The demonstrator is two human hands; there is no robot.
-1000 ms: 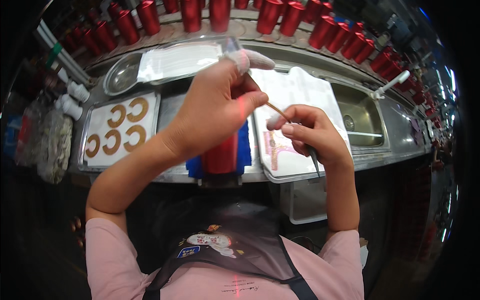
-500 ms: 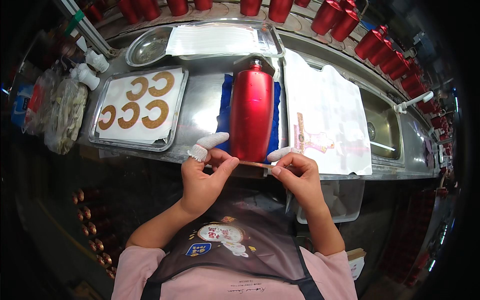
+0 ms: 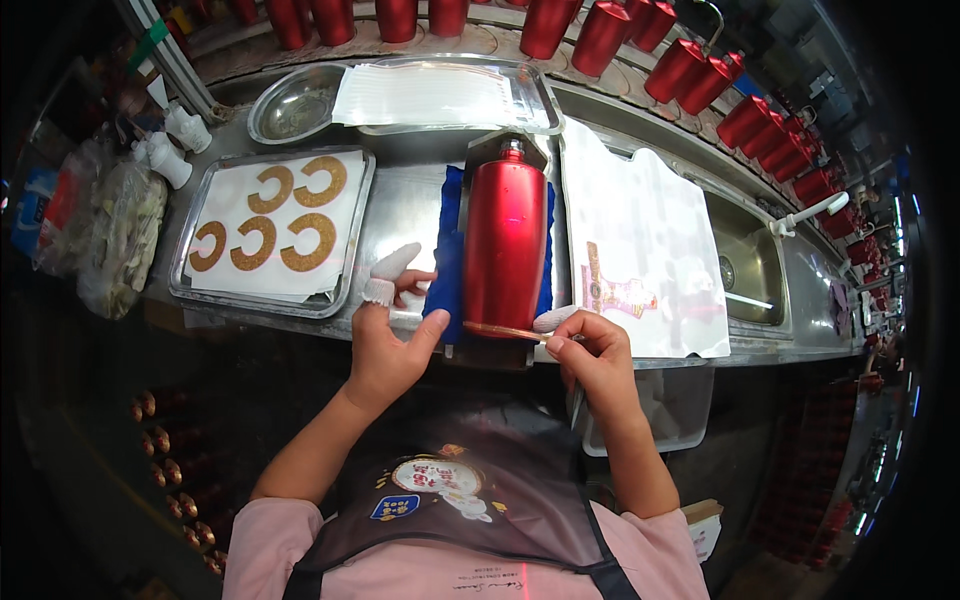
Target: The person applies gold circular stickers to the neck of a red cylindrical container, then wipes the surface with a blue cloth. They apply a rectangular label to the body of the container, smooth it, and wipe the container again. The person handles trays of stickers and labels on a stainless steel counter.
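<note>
Far left: a clear plastic bag [image 3: 115,240] with pale contents slumps at the end of the worktop [image 3: 400,215], near some white plastic parts [image 3: 188,128].
Left tray [image 3: 358,230]: lined with white paper, on which five gold C-shaped pieces [image 3: 253,243] lie flat and apart, in two rows.
Steel bowl [image 3: 290,105]: behind that tray, just beside a stack of long white strips [image 3: 425,97] on another tray.
Left hand [image 3: 390,335]: the grip is parted, thumb well away from the fingers, with hold of nothing; a white knitted cover [image 3: 397,262] sheathes one raised finger.
Blue cloth [image 3: 450,275]: spread beneath the red bottle, showing along both its sides.
Red bottle [image 3: 505,235]: lies on the cloth, dark neck away from the person, broad base toward them.
Gold strip [image 3: 500,331]: runs across the bottle's base end, its left end free of the fingers.
Right hand [image 3: 598,352]: the grip is closed, thumb and fingertip pinching the strip's right end; a slim grey tool [image 3: 577,400] seems to hang beneath the palm, though shadow blurs it.
White sheet [image 3: 650,200]: right of the bottle, with a pink-and-gold piece [image 3: 615,292] on it.
Sink [image 3: 745,260]: far right, a steel basin under a white tap [image 3: 810,212].
</note>
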